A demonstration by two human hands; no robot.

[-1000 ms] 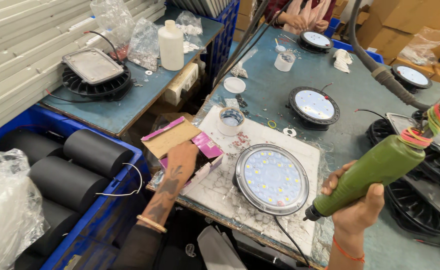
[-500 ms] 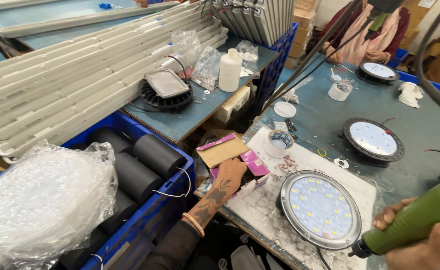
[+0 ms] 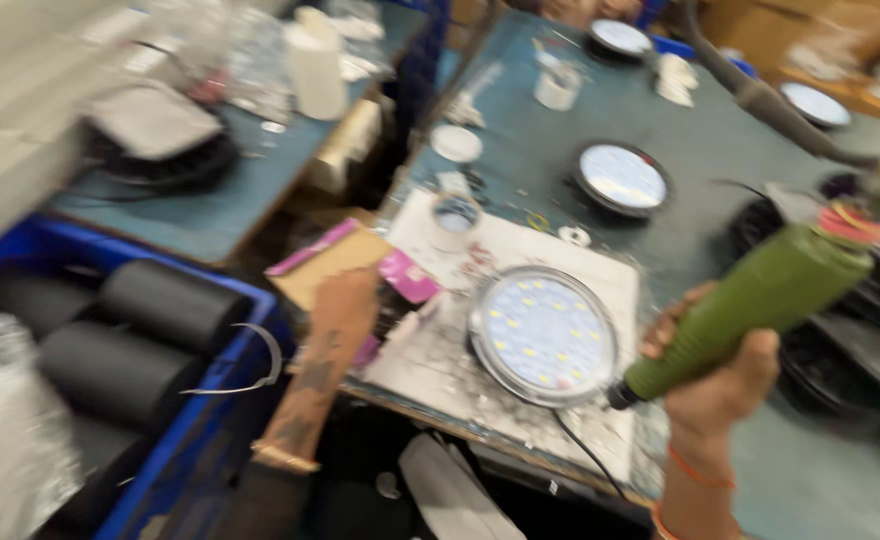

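Fingers (image 3: pixel 750 355) of the right hand (image 3: pixel 715 375) are clenched around a green power screwdriver (image 3: pixel 760 300), tip just right of the round lamp (image 3: pixel 543 335) on the white board (image 3: pixel 600 265). Left hand (image 3: pixel 345 300) rests by pink packets (image 3: pixel 405 275); too blurry to tell its grip.

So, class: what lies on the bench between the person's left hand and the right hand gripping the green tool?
In the head view, a round LED lamp lies on the white board between the left hand and right hand holding the green tool.
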